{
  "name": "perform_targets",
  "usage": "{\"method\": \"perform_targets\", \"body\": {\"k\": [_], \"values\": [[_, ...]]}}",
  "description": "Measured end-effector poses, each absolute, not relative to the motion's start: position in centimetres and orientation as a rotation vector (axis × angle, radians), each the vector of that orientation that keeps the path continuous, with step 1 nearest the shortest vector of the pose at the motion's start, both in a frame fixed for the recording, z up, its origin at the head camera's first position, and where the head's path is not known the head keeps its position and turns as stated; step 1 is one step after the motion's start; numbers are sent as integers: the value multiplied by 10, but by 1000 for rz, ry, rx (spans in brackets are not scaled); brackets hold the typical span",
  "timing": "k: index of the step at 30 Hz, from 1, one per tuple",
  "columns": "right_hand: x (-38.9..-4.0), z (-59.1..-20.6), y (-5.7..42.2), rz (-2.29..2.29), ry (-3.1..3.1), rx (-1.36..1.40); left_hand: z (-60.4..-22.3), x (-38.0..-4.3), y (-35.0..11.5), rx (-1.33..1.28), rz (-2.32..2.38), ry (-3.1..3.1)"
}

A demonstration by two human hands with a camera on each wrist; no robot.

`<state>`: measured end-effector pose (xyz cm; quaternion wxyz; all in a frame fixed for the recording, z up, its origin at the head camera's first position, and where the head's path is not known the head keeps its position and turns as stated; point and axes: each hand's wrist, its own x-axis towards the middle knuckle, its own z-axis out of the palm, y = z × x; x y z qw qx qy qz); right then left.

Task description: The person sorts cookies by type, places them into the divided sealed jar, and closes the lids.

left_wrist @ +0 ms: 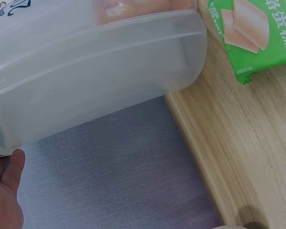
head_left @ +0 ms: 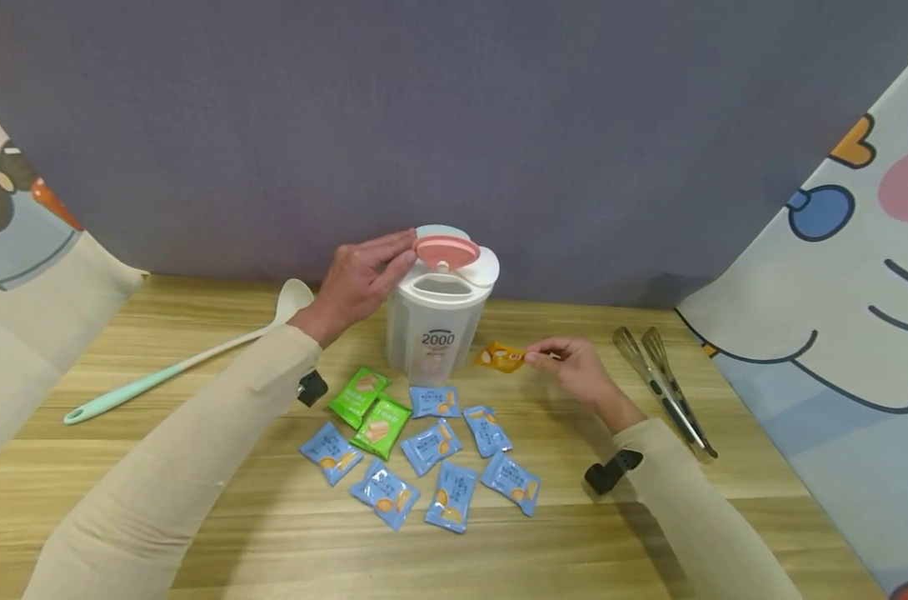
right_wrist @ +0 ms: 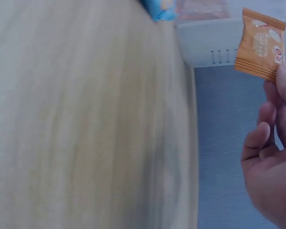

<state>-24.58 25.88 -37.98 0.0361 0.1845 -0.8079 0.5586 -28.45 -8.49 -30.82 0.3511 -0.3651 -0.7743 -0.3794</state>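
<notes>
A clear plastic storage container (head_left: pixel 441 346) marked 2000 stands upright, its white lid (head_left: pixel 480 271) carrying a pink flap (head_left: pixel 446 252) that is tilted up. My left hand (head_left: pixel 367 275) touches the left side of the lid with fingers extended. Beside the container, my right hand (head_left: pixel 574 375) pinches one end of a small orange snack packet (head_left: pixel 502 357) between thumb and fingertips. That packet (right_wrist: pixel 261 44) overlaps the container wall in the right wrist view. Through the wall, a brownish packet (left_wrist: pixel 143 8) shows inside.
Two green cake packets (head_left: pixel 360 396) and several blue snack packets (head_left: pixel 451 497) lie in front of the container on the wooden table (head_left: pixel 274 533). A long-handled spoon (head_left: pixel 177 367) lies at left, metal tongs (head_left: pixel 667 392) at right. A grey partition (head_left: pixel 454 108) rises behind.
</notes>
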Motion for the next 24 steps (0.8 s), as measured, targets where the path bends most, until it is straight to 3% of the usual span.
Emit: {"method": "perform_targets", "body": {"k": [24], "values": [[-246, -321, 235, 1967, -1965, 727, -307, -286, -84, -933, -984, -2010]]}}
